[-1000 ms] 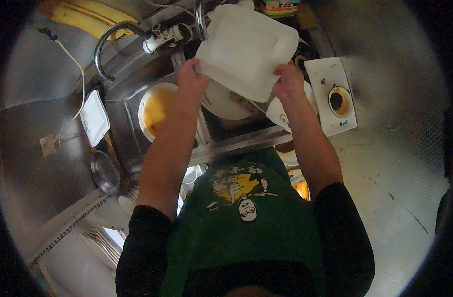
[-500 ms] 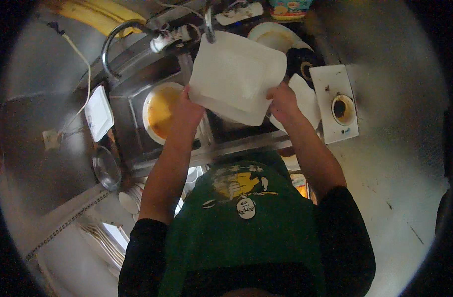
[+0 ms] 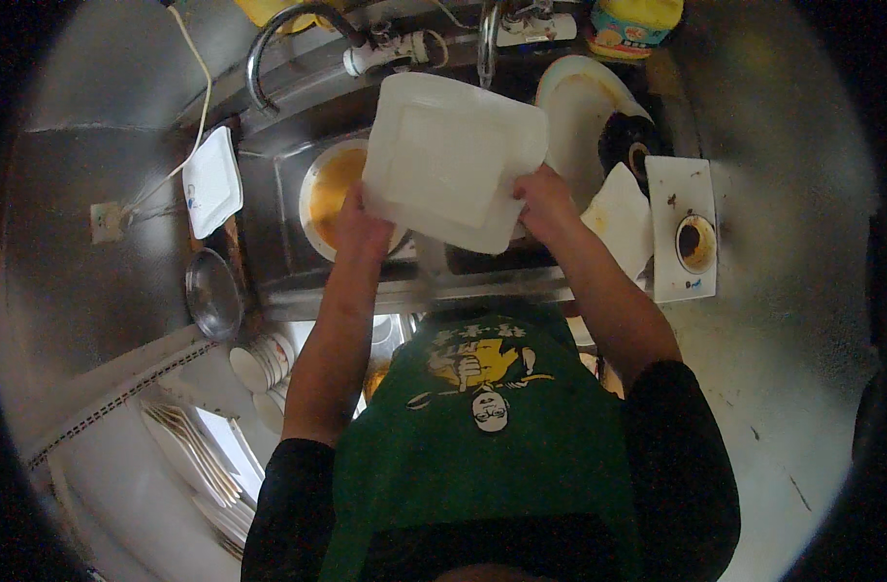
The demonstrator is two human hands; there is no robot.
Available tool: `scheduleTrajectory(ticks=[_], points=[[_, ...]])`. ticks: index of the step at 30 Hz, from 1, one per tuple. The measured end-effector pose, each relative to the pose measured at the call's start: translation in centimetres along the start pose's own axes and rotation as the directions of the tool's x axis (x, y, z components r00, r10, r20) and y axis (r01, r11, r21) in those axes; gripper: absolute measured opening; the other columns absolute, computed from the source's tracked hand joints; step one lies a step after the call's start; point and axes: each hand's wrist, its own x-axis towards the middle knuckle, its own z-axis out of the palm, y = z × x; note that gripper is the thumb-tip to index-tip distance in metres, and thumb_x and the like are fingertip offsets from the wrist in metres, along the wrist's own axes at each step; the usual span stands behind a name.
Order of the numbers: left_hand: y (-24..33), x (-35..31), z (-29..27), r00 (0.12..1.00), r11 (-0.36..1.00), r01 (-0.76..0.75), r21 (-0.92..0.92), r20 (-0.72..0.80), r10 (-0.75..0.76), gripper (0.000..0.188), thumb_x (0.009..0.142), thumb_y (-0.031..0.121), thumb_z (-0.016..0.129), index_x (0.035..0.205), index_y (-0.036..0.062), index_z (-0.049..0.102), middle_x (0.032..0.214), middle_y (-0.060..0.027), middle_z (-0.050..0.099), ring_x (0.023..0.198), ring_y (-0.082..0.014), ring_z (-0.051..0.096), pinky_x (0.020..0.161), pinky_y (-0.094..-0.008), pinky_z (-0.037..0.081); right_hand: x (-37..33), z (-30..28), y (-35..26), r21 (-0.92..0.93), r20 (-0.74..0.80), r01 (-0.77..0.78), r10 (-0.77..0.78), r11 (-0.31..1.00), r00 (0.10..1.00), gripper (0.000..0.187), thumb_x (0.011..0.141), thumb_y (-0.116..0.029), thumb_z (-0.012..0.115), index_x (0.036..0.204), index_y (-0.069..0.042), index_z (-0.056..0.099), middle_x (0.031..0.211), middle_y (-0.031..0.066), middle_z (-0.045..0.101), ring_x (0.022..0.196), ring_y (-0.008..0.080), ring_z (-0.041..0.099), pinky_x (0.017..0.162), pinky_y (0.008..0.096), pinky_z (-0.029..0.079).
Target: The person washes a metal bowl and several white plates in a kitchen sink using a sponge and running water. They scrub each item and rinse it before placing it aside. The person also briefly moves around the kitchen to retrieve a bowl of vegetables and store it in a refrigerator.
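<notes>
A white squarish plate is held up over the sink, slightly tilted. My left hand grips its near left corner, and my right hand pinches the near right corner. Just behind my left hand, in the left basin, sits a round white bowl of orange-yellow liquid, partly hidden by the hand and the plate. To the right of the held plate lie a large oval white plate with brownish residue and a pale dish close to my right forearm.
A rectangular white plate carries a small stained cup at the right. A curved faucet arches over the left basin. On the left stand a white tray and a metal bowl. Stacked plates fill the lower left.
My view has shifted, so the surroundings sit further right and lower. The held plate has moved left relative to the sink, toward the left basin. Both hands keep their grip.
</notes>
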Motion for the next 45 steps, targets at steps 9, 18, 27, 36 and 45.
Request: scheduleTrajectory(ticks=[9, 18, 27, 36, 45], points=[[-3.3, 4.5, 8.3, 0.92, 0.934, 0.346, -0.092, 0.231, -0.318, 0.046, 0.088, 0.03, 0.052, 0.125, 0.0048, 0.041, 0.113, -0.0097, 0.054, 0.11, -0.0243, 0.048, 0.094, -0.0382, 0.039, -4.7, -11.2, -3.0, 0.101, -0.245, 0.337, -0.305, 0.936, 0.92, 0.021, 0.064, -0.001, 0.056, 0.085, -0.004, 0.058, 0.083, 0.0103, 0.057, 0.079, 0.0254, 0.055, 0.073, 0.0344, 0.046], [0.3, 1.5, 19.4, 0.841, 0.888, 0.438, -0.143, 0.415, -0.348, 0.051, 0.08, 0.032, 0.056, 0.119, 0.0009, 0.045, 0.107, -0.0149, 0.054, 0.106, -0.0333, 0.05, 0.09, -0.053, 0.041, -12.3, -10.4, -10.1, -0.593, -0.21, 0.499, -0.719, 0.632, 0.662, 0.021, 0.071, 0.0, 0.054, 0.092, 0.001, 0.058, 0.092, 0.0081, 0.06, 0.084, 0.0178, 0.057, 0.08, 0.026, 0.042], [1.7, 3.4, 10.3, 0.925, 0.941, 0.324, -0.097, 0.239, -0.294, 0.042, 0.074, 0.011, 0.058, 0.113, -0.0018, 0.049, 0.105, -0.0178, 0.057, 0.099, -0.0314, 0.056, 0.088, -0.0423, 0.046, -5.3, -8.3, -6.8, 0.251, 0.155, 0.185, -0.228, 0.95, 0.961, 0.038, 0.089, -0.027, 0.054, 0.119, -0.003, 0.048, 0.108, 0.0096, 0.057, 0.099, 0.0204, 0.054, 0.086, 0.0341, 0.044], [1.5, 11.1, 9.9, 0.908, 0.142, -0.184, 0.973, 0.113, 0.404, 0.03, 0.085, 0.023, 0.049, 0.105, 0.0003, 0.054, 0.109, -0.0189, 0.056, 0.1, -0.0335, 0.055, 0.088, -0.0468, 0.043, -1.0, -2.7, -2.4, -0.451, 0.161, 0.317, -0.273, 0.834, 0.948, 0.042, 0.071, -0.003, 0.056, 0.112, -0.001, 0.052, 0.099, 0.0098, 0.06, 0.09, 0.0237, 0.058, 0.081, 0.0331, 0.045], [-4.5, 12.3, 19.2, 0.461, -0.289, -0.619, 0.73, 0.636, 0.619, 0.035, 0.084, 0.022, 0.049, 0.112, 0.0012, 0.053, 0.122, -0.0238, 0.047, 0.111, -0.0405, 0.046, 0.09, -0.0465, 0.038, -5.2, -1.1, -4.7, -0.655, 0.017, 0.316, -0.405, 0.686, 0.914, 0.04, 0.071, -0.008, 0.054, 0.109, 0.002, 0.053, 0.1, 0.0115, 0.061, 0.091, 0.0222, 0.057, 0.083, 0.0334, 0.043]])
